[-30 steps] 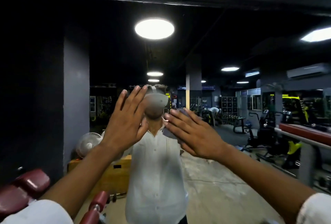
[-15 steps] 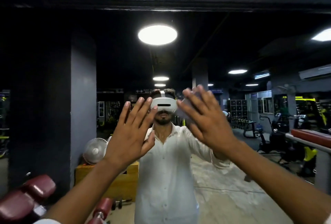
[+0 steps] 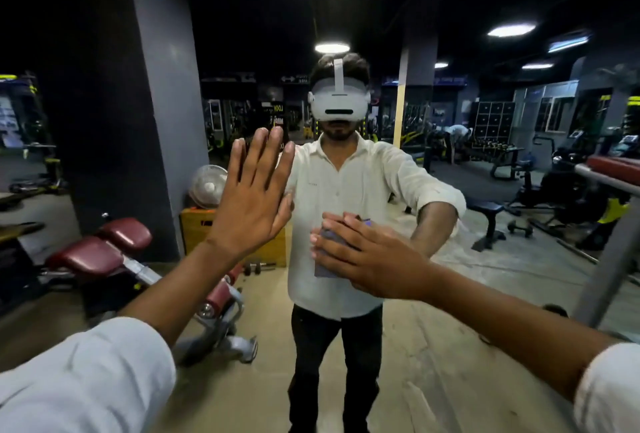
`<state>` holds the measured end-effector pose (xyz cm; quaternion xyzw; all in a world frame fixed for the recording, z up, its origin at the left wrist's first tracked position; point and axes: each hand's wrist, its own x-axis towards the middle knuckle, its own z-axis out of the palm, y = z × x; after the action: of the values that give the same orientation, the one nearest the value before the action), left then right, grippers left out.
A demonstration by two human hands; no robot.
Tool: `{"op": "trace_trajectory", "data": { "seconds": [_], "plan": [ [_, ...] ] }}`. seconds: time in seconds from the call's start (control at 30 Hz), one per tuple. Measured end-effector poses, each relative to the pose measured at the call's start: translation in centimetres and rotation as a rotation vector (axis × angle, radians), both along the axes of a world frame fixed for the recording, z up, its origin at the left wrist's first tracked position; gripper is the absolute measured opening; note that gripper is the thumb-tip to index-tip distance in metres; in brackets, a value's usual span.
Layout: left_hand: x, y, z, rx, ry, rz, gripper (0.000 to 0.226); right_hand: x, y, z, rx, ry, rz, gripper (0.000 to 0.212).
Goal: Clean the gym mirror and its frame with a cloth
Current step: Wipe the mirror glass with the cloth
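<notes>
A: Status on the hands?

B: Left hand [image 3: 251, 197] is left of centre frame, flat, fingers straight up and spread a little, palm toward the mirror [image 3: 450, 346]. Nothing in it. Can't tell if the palm actually touches the glass.

A: Right?

B: Right hand [image 3: 367, 256] is centre frame, lower than the left, fingers extended and pointing left, flat over the cloth [image 3: 327, 242]. No curl, it's a press, not a pinch.

A: Cloth position?

B: Bluish-grey, pinned under the right palm against the mirror. Edges show above the fingers and below the knuckles.

A: Mirror?

B: Fills the view. Reflection shows the person in a white shirt [image 3: 346, 197] with a headset [image 3: 339, 103], a red padded bench [image 3: 100, 252] lower left, a grey pillar [image 3: 162, 103] upper left. Frame not in view.
</notes>
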<state>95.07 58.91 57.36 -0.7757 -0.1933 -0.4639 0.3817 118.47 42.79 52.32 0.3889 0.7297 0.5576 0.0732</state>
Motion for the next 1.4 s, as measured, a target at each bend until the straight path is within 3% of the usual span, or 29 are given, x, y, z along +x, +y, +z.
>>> {"op": "trace_trajectory", "data": {
  "seconds": [0.07,0.23,0.4,0.53,0.63,0.83,0.97,1.03,1.17,1.23,1.3,1.4],
  "plan": [
    [-0.2,-0.2,-1.2,-0.020,0.017,0.012,0.077,0.8,-0.6,1.6,0.027,-0.006,-0.028,0.069],
    [0.0,-0.6,-2.1,-0.065,0.011,0.037,0.075,0.8,-1.1,3.0,0.202,0.315,-0.043,0.067],
    [0.0,-1.4,-3.2,-0.096,0.032,0.079,0.079,0.3,-0.1,-7.0,-0.046,0.172,-0.016,0.056],
    [-0.4,-2.5,-4.5,-0.140,0.067,0.115,0.086,0.7,-0.7,-9.2,-0.094,0.051,0.005,0.054],
    [-0.8,-3.0,-4.9,-0.157,0.089,0.124,0.089,0.7,-0.9,-6.8,-0.067,0.071,-0.006,0.054],
    [-1.1,-2.9,-4.4,-0.125,0.080,0.074,0.088,0.5,-1.7,-0.1,0.126,0.318,-0.057,0.059],
    [-0.9,-2.8,-2.3,-0.045,0.052,0.005,0.077,0.2,-1.6,0.4,-0.030,0.121,-0.040,0.065],
    [-0.4,-2.6,0.0,0.005,0.056,-0.032,0.075,0.6,-1.6,2.9,-0.002,0.096,-0.028,0.068],
    [1.2,-2.7,5.9,0.049,-0.033,-0.039,0.075,0.8,-1.9,9.7,0.331,0.413,-0.017,0.070],
    [2.2,-2.8,8.6,0.046,-0.059,-0.037,0.077,0.4,-1.8,10.5,0.406,0.546,0.012,0.072],
    [3.2,-2.8,10.3,0.049,-0.062,-0.062,0.077,0.3,-1.4,9.6,0.327,0.468,0.042,0.074],
    [4.4,-2.7,10.7,0.056,-0.078,-0.061,0.077,2.1,-2.1,9.0,0.087,0.152,0.031,0.071]
  ]
}}
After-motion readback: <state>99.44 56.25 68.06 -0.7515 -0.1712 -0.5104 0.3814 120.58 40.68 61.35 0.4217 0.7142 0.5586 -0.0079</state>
